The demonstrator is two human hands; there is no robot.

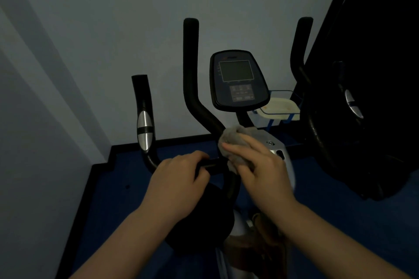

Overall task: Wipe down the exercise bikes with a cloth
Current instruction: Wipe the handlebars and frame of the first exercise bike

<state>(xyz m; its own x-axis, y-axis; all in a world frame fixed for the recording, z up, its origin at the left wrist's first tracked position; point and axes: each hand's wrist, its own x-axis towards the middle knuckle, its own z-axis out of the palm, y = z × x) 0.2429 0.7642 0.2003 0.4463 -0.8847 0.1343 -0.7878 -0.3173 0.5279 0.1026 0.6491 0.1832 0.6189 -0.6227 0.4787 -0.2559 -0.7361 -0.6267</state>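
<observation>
Now, nearest to me, the person's left hand point(179, 179) has its fingers curled round the horizontal crossbar point(212, 164) of the exercise bike point(229, 190), gripping it as a brace. Just to the right of those knuckles, the right hand point(258, 163) presses a grey cloth point(235, 137) onto the joint where the crossbar meets the upright stem; its fingers lie spread over the bunched fabric, holding it against the metal, and the cloth bulges out past the fingertips. The bar they work on runs left to right, and the bike points away from the person toward the wall. I reckon the main risk is the cloth slipping off the rounded tube, since it is wadded, not wrapped round, so a hard stroke could skid the fingers onto the silver bracket point(277, 149) just right of them. Beyond the fingertips the left handlebar point(189, 70) rises nearly upright, and farther still the console point(238, 79) tilts back; a careless upward swipe might press its buttons. The room is dim, so missed patches seem likely.
</observation>
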